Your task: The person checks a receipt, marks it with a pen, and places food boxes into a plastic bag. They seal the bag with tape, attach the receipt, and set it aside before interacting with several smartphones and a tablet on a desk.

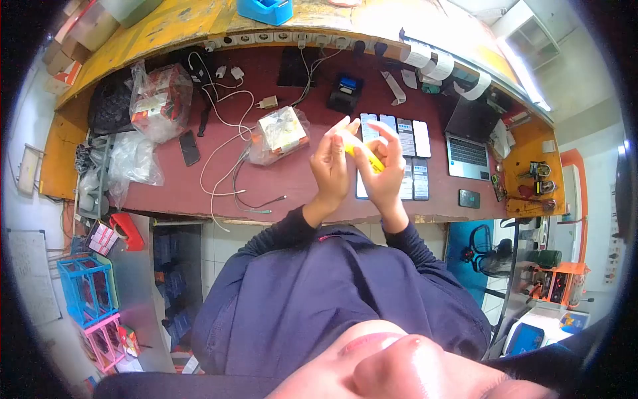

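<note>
My right hand (387, 174) is closed around a yellow marker-like pen (376, 163), held above the table. My left hand (330, 169) is raised against its other end, thumb and fingers pinched together there; the fingers hide part of that end. Beneath and behind my right hand lie several phones in two rows, screens up, among them a phone with a white screen (421, 139). A box in clear plastic wrap (279, 133) sits to the left of my left hand.
White cables (222, 136) trail across the dark red tabletop (166, 193). A dark phone (189, 147) and a wrapped red box (159, 103) lie left. At right are an open laptop (467, 158) and another phone (469, 198). A small black device (345, 93) stands behind my hands.
</note>
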Demonstrator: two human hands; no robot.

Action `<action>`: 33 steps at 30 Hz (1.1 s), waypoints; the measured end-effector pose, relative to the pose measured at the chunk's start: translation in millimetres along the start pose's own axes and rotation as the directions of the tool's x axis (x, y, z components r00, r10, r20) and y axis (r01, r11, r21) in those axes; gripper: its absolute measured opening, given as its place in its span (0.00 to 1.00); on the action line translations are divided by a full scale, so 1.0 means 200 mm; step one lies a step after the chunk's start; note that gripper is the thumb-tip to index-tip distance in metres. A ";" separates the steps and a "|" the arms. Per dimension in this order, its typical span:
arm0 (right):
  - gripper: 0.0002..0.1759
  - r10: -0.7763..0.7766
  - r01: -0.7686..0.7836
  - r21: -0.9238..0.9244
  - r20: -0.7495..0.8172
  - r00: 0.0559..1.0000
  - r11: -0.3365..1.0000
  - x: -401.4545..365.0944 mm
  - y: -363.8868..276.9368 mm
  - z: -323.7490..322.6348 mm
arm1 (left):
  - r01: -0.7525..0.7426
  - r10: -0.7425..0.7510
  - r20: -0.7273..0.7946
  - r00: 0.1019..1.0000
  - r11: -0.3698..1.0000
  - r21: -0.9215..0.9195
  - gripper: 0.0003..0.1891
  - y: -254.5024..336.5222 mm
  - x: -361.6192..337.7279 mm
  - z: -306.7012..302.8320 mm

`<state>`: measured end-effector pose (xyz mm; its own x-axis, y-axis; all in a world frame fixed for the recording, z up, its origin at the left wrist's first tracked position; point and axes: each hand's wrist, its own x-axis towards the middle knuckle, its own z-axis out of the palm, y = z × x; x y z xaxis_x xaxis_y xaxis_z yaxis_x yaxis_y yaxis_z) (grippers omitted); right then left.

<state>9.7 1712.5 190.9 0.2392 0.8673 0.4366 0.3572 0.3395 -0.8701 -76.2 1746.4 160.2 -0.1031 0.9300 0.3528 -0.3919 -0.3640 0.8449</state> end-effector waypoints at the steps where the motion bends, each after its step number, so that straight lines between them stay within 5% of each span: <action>1: 0.21 -0.050 0.050 0.014 -0.013 0.999 0.999 -0.01 0.03 0.01 | -0.015 0.015 -0.047 0.999 1.000 0.001 0.19 0.01 -0.01 0.02; 3: 0.18 -0.202 0.199 -0.053 -0.037 0.979 0.978 -0.03 0.16 0.04 | -0.041 0.039 0.028 0.999 0.995 0.088 0.18 -0.05 -0.01 0.00; 5: 0.17 -0.147 0.153 0.056 -0.098 0.984 0.987 -0.08 0.25 0.07 | -0.030 0.027 0.032 0.999 0.995 0.093 0.18 -0.16 -0.03 0.00; 7: 0.16 0.157 -0.153 0.172 -0.010 0.988 0.973 -0.09 0.17 0.04 | -0.035 0.033 0.017 0.999 0.988 0.153 0.18 -0.15 -0.05 0.00; 8: 0.16 0.090 -0.077 0.226 -0.051 0.995 0.971 -0.09 0.16 0.06 | 0.000 0.003 -0.010 1.000 0.973 0.231 0.18 -0.15 -0.06 0.00; 11: 0.15 -0.005 0.012 0.098 -0.073 0.997 0.995 -0.11 0.27 0.11 | 0.102 -0.101 -0.020 0.995 0.993 0.054 0.18 -0.21 -0.08 -0.01; 13: 0.15 0.154 -0.152 0.164 0.000 0.988 0.975 -0.12 0.36 0.13 | 0.123 -0.123 -0.005 0.992 0.982 0.141 0.19 -0.28 -0.06 -0.07; 15: 0.16 0.149 -0.162 0.218 0.076 0.986 0.962 -0.10 0.54 0.16 | 0.160 -0.165 0.000 0.986 0.959 0.232 0.20 -0.37 -0.08 -0.19; 17: 0.16 0.333 -0.388 0.231 0.245 0.911 0.892 -0.08 0.75 0.18 | 0.109 -0.190 0.105 0.976 0.846 0.522 0.24 -0.49 -0.08 -0.33; 21: 0.21 0.317 -0.328 0.029 0.192 0.929 0.944 -0.15 1.35 0.28 | 0.273 -0.281 -0.096 0.955 0.703 0.657 0.40 -0.95 -0.30 -0.68; 23: 0.27 0.275 -0.269 -0.057 0.254 0.927 0.961 -0.20 1.48 0.27 | 0.380 -0.568 -0.044 0.822 0.490 0.785 0.44 -0.87 -0.39 -0.76; 25: 0.34 0.403 -0.409 -0.042 0.279 0.872 0.912 -0.28 1.68 0.30 | 0.382 -0.716 -0.057 0.696 0.302 0.873 0.46 -0.83 -0.48 -0.83; 27: 0.37 0.439 -0.414 -0.146 0.301 0.847 0.899 -0.31 1.67 0.25 | 0.131 -0.636 -0.069 0.769 0.051 0.990 0.49 -0.97 -0.63 -0.96; 28: 0.40 0.489 -0.428 -0.246 0.310 0.816 0.870 -0.29 1.64 0.22 | 0.132 -0.628 -0.067 0.775 0.058 0.990 0.49 -1.11 -0.74 -1.06; 29: 0.40 0.484 -0.422 -0.248 0.310 0.818 0.872 -0.25 1.59 0.18 | -0.029 -0.353 0.123 0.927 0.260 0.965 0.49 -1.27 -0.84 -1.18; 31: 0.36 0.634 -0.642 -0.066 0.261 0.728 0.764 -0.09 1.31 0.06 | -0.236 -0.022 0.266 0.964 0.393 0.889 0.50 -1.27 -0.86 -1.20; 32: 0.34 0.611 -0.642 -0.012 0.323 0.723 0.766 0.06 1.12 -0.05 | -0.199 -0.253 0.247 0.935 0.201 0.959 0.50 -1.12 -0.84 -1.15; 33: 0.30 0.479 -0.440 -0.191 0.310 0.821 0.877 0.23 1.24 -0.12 | -0.199 -0.467 0.173 0.867 -0.006 0.980 0.51 -0.99 -0.82 -1.10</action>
<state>131.0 1828.1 -0.2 0.0873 0.9877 -0.1296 0.3806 -0.1533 -0.9119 -183.8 1676.4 -153.1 0.2522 0.9675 -0.0194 0.9189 -0.2332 0.3182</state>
